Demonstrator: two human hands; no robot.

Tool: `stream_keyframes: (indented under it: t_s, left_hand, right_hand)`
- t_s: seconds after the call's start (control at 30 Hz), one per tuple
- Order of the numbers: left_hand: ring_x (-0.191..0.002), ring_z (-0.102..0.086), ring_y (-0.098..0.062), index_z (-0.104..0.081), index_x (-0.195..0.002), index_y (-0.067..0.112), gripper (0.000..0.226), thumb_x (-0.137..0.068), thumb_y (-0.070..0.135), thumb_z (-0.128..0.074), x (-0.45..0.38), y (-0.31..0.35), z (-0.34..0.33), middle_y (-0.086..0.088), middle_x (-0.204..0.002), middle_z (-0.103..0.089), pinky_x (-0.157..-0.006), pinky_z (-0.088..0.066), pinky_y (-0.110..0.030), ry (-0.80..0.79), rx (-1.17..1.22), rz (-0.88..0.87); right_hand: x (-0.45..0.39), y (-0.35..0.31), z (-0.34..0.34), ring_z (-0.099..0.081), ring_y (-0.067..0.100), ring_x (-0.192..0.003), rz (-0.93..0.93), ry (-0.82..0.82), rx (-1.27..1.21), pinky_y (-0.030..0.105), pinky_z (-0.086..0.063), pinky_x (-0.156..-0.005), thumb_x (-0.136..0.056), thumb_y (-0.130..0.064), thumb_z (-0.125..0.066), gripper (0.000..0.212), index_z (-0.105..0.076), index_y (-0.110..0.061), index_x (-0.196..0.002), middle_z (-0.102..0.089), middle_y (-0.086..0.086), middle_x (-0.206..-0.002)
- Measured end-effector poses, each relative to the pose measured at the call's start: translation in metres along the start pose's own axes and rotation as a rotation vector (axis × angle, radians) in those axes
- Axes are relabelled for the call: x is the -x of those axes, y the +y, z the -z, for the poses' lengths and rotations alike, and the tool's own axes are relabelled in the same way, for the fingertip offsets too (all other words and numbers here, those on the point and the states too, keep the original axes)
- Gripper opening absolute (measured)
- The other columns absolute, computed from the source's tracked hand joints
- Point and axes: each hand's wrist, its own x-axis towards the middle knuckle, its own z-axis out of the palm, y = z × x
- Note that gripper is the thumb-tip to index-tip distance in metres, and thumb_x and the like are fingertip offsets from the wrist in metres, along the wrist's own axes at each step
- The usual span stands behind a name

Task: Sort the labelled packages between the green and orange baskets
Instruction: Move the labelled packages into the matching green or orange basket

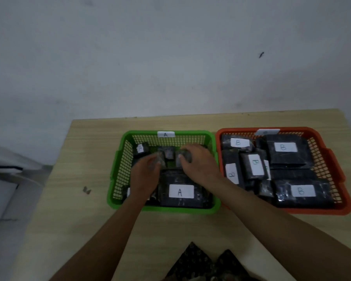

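Both hands gripping small pkgs, left hand (pixel 145 171), right hand (pixel 199 163); inside green basket (pixel 118 169)

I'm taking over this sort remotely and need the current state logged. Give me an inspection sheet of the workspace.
Surface: light wooden table, baskets side by side at its far part.
Job's things: green basket tagged A, holding black packages including a large A package; orange basket full of B packages.
Clutter: small dark scrap on the table left of the green basket.
Grippers: left hand and right hand both inside the green basket, each on a small package; grip blurred.
Cables: nothing seen.
Surroundings: grey wall behind; white object at left edge.
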Motion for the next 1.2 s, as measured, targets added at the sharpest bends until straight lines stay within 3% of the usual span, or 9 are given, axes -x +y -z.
stream_keyframes:
  t_s: [0.17,0.27,0.43,0.6,0.77,0.87,1.0,1.1,1.2]
  left_hand:
    - [-0.1,-0.065,-0.031,-0.067,-0.121,0.012,0.031,-0.09,0.018,-0.067,-0.017,-0.046,0.021,-0.01,-0.112,-0.071,-0.08,-0.04,-0.026,-0.058,-0.052,0.0]
    - [-0.107,-0.063,-0.029,-0.064,-0.125,0.013,0.036,-0.089,0.018,-0.067,-0.027,-0.061,0.022,-0.009,-0.121,-0.068,-0.085,-0.041,-0.026,-0.125,-0.039,-0.04]
    - [-0.119,-0.058,-0.03,-0.059,-0.131,0.009,0.052,-0.082,0.011,-0.074,-0.039,-0.079,0.02,-0.013,-0.13,-0.061,-0.102,-0.047,-0.037,-0.254,0.012,-0.128]
    - [-0.133,-0.046,-0.026,-0.053,-0.139,0.013,0.072,-0.074,0.019,-0.082,-0.04,-0.088,0.019,-0.009,-0.143,-0.05,-0.111,-0.04,-0.038,-0.366,-0.018,-0.18]
    - [-0.132,-0.048,-0.022,-0.051,-0.141,0.015,0.073,-0.076,0.025,-0.082,-0.035,-0.087,0.024,-0.005,-0.144,-0.05,-0.109,-0.043,-0.038,-0.276,-0.002,-0.265]
    - [-0.115,-0.061,-0.019,-0.057,-0.135,0.012,0.055,-0.084,0.021,-0.075,-0.032,-0.078,0.027,-0.006,-0.131,-0.062,-0.099,-0.051,-0.034,-0.156,0.081,-0.301]
    - [-0.088,-0.071,-0.005,-0.068,-0.111,0.025,0.021,-0.091,0.019,-0.065,-0.03,-0.063,0.032,0.012,-0.095,-0.074,-0.074,-0.059,-0.024,-0.057,0.381,-0.03]
    - [-0.095,-0.073,-0.016,-0.071,-0.105,0.022,0.016,-0.092,0.014,-0.066,-0.029,-0.056,0.035,0.003,-0.101,-0.077,-0.074,-0.06,-0.026,-0.135,0.897,0.348]
    - [-0.1,-0.072,-0.025,-0.068,-0.11,0.014,0.019,-0.092,0.009,-0.064,-0.027,-0.053,0.039,-0.008,-0.109,-0.075,-0.082,-0.06,-0.037,-0.202,1.104,0.481]
  right_hand:
    - [-0.045,-0.037,-0.054,-0.061,0.031,-0.092,-0.193,-0.213,-0.063,0.033,-0.05,-0.074,-0.094,-0.031,-0.057,0.023,-0.063,-0.01,-0.101,-0.063,0.009,-0.096]
    - [-0.064,-0.039,-0.081,-0.062,0.028,-0.1,-0.345,-0.3,-0.006,0.035,-0.055,-0.084,-0.092,-0.034,-0.058,0.037,-0.059,-0.013,-0.123,-0.063,0.009,-0.114]
    - [-0.075,-0.036,-0.104,-0.061,0.029,-0.096,-0.48,-0.206,0.036,0.034,-0.054,-0.075,-0.085,-0.031,-0.068,0.037,-0.055,-0.013,-0.116,-0.061,0.011,-0.11]
    - [-0.079,-0.035,-0.107,-0.063,0.024,-0.092,-0.572,-0.285,-0.19,0.032,-0.055,-0.073,-0.082,-0.019,-0.072,0.033,-0.062,-0.01,-0.112,-0.065,0.01,-0.107]
    - [-0.081,-0.049,-0.08,-0.069,0.017,-0.078,-0.551,-0.179,-0.454,0.027,-0.056,-0.06,-0.075,-0.025,-0.077,0.012,-0.073,-0.016,-0.082,-0.073,0.001,-0.083]
    - [-0.075,-0.057,-0.062,-0.069,0.012,-0.073,-0.522,-0.214,-0.651,0.019,-0.051,-0.055,-0.079,-0.037,-0.077,0.022,-0.073,-0.019,-0.089,-0.073,0.0,-0.086]
    - [-0.066,-0.054,-0.053,-0.065,0.01,-0.089,-0.457,-0.12,-0.701,0.029,-0.053,-0.075,-0.087,-0.055,-0.062,0.036,-0.071,-0.026,-0.106,-0.069,-0.006,-0.1]
    - [-0.058,-0.046,-0.055,-0.058,0.007,-0.1,-0.415,-0.113,-0.616,0.027,-0.045,-0.081,-0.088,-0.05,-0.064,0.035,-0.069,-0.028,-0.115,-0.062,-0.012,-0.111]
    - [-0.051,-0.043,-0.062,-0.059,0.012,-0.105,-0.42,-0.2,-0.635,0.029,-0.049,-0.085,-0.086,-0.04,-0.071,0.041,-0.065,-0.025,-0.124,-0.063,-0.008,-0.115]
